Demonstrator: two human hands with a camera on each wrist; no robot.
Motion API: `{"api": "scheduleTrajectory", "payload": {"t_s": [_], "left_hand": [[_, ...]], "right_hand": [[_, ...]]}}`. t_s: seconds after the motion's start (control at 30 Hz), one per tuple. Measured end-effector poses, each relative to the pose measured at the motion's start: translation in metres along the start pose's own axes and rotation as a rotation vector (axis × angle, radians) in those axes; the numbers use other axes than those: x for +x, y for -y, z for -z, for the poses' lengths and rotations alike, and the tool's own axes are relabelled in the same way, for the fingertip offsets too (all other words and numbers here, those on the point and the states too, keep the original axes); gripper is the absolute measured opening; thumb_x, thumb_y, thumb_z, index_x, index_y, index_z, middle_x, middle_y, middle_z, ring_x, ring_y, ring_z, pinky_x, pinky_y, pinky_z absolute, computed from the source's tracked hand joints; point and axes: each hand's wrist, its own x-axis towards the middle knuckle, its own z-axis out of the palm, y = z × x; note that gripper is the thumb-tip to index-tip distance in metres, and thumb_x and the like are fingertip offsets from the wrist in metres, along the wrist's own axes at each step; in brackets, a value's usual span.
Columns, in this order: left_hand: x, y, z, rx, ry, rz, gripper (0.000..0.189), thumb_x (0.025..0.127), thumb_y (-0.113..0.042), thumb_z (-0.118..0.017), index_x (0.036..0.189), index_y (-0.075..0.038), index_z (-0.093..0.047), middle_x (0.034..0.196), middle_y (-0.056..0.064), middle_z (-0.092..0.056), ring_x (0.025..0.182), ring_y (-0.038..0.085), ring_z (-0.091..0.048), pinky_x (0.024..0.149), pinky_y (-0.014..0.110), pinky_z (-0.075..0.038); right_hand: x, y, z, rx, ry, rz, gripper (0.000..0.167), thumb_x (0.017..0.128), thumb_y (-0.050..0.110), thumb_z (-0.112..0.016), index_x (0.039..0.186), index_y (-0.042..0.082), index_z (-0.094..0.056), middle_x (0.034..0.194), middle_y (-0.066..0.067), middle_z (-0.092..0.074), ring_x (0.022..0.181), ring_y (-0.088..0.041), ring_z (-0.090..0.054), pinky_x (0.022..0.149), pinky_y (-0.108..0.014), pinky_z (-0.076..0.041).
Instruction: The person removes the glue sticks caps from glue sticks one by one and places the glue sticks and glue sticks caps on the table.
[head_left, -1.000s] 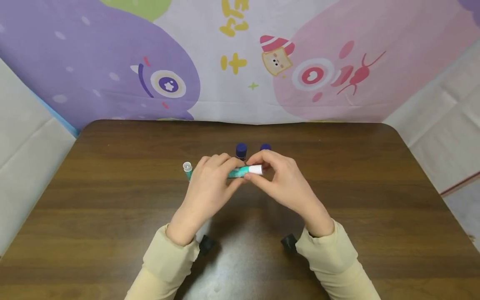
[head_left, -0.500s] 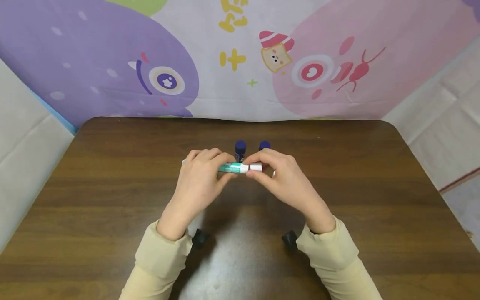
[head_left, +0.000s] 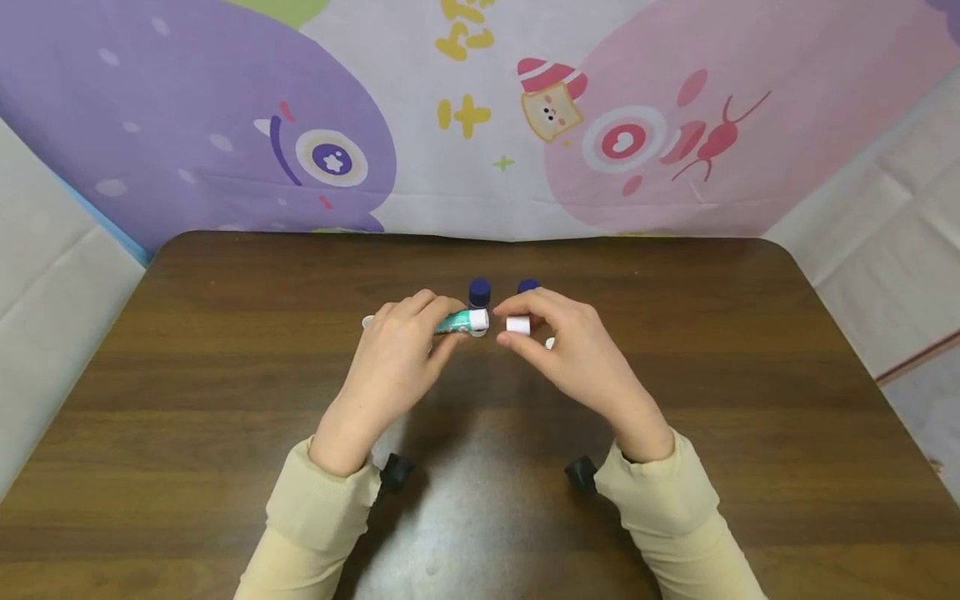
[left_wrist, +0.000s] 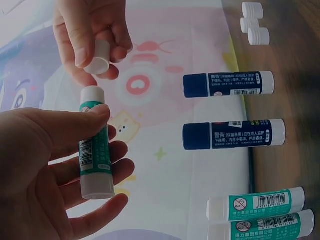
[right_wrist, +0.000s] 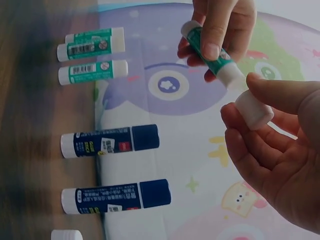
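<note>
My left hand (head_left: 386, 358) grips a green glue stick (left_wrist: 96, 140), its white top bare and facing the right hand. Between the thumb and fingers of my right hand (head_left: 577, 358) is a white cap (right_wrist: 253, 110), its hollow end visible in the left wrist view. A small gap separates cap and stick in the head view. Just beyond the hands stand two navy glue sticks, one with its blue cap (head_left: 480, 292) showing and the other with its cap (head_left: 528, 285) partly behind the right hand.
Beside the left hand, mostly hidden in the head view, stand three uncapped green glue sticks (right_wrist: 92, 72). Three loose white caps (left_wrist: 258, 36) sit on the brown table (head_left: 187, 375) by the right hand. A cartoon-printed cloth (head_left: 450, 200) hangs behind the table.
The white cap has come off the green glue stick. My left hand has shifted left with the stick, while my right hand keeps the cap nearly in place.
</note>
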Motion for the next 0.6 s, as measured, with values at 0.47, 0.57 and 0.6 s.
{"api": "scheduleTrajectory", "payload": {"t_s": [0.47,0.57,0.6], "left_hand": [[-0.001,0.005,0.003,0.004,-0.051,0.059,0.019,0.080,-0.004,-0.073,0.097,-0.002,-0.065,0.077,0.006,-0.059,0.066,0.025,-0.053,0.064,0.041,-0.045],[-0.002,0.008,0.006,0.026,-0.069,0.063,0.020,0.079,-0.003,-0.074,0.096,-0.001,-0.066,0.086,0.009,-0.061,0.072,0.027,-0.054,0.067,0.041,-0.044],[-0.002,0.009,0.007,0.031,-0.072,0.073,0.020,0.079,-0.003,-0.073,0.097,-0.001,-0.066,0.088,0.009,-0.061,0.073,0.027,-0.055,0.067,0.041,-0.044]], "right_hand": [[0.001,-0.006,0.010,-0.139,-0.046,-0.160,0.024,0.084,0.012,-0.077,0.104,0.003,-0.068,0.085,-0.003,-0.064,0.064,-0.013,-0.056,0.057,-0.029,-0.045],[0.000,-0.009,0.012,-0.177,-0.043,-0.200,0.023,0.083,0.011,-0.078,0.101,0.003,-0.068,0.082,-0.004,-0.062,0.065,-0.015,-0.053,0.058,-0.030,-0.043],[0.000,-0.009,0.013,-0.188,-0.043,-0.211,0.022,0.082,0.010,-0.079,0.101,0.003,-0.068,0.081,-0.004,-0.061,0.067,-0.017,-0.053,0.059,-0.030,-0.043]]}}
